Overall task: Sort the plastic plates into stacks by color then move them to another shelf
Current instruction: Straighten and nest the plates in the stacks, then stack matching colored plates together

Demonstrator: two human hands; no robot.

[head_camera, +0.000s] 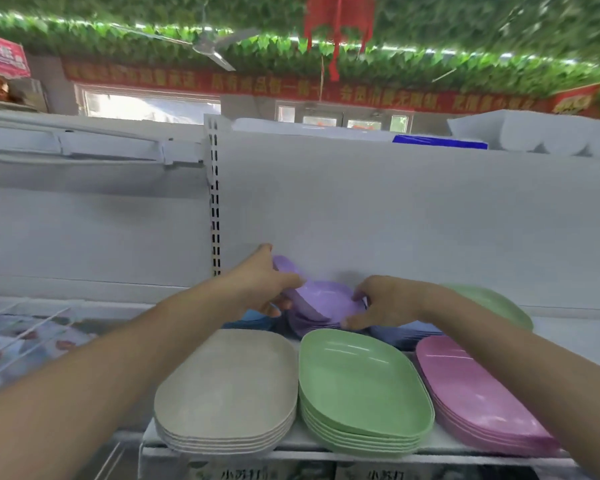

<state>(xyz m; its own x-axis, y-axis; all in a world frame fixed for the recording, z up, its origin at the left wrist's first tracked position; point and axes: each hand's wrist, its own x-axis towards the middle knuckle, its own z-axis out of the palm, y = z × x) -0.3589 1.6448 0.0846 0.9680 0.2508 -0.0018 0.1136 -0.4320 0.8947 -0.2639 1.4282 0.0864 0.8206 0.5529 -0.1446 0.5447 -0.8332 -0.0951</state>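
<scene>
Where hands (326,299) grip: lilac plates (323,299).

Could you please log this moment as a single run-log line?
left hand: grips purple plates | right hand: grips same plates | front row: beige stack, green stack, pink stack

Green plates (361,386) — smooth, glossy plastic; beige plates (229,386) — matt, faintly speckled plastic.

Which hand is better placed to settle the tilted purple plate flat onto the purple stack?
Probably left. The left hand grips the purple plate's raised edge, so it controls the tilt; the right hand only steadies the low edge at the purple stack.
</scene>
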